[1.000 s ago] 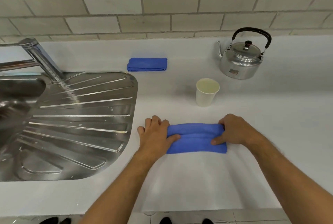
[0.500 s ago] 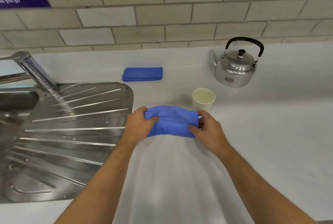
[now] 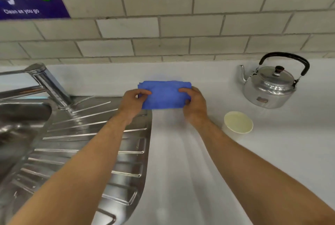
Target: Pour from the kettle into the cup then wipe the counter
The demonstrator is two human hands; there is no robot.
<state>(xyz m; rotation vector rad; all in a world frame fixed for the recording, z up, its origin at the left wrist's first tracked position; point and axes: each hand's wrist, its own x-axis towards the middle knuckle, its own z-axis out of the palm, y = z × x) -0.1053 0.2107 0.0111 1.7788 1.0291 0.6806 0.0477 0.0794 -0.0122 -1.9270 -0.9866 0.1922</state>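
The folded blue cloth (image 3: 164,96) was at the back of the desk (image 3: 272,161), close to the tiled wall (image 3: 181,25), pinched at its ends by the left hand (image 3: 131,103) and the right hand (image 3: 195,106). The likeliest slip was the right forearm knocking the paper cup (image 3: 238,123) standing just beside it, spilling whatever it held. A loose fold could also drop open. The kettle (image 3: 270,85) stood further right, well apart. The steel drainboard (image 3: 81,143) lay under the left arm, its raised edge liable to catch a sideways sweep, and the tap (image 3: 49,83) rose beyond it

Bare counter (image 3: 181,179) between drainboard (image 3: 90,152), cup (image 3: 238,123)
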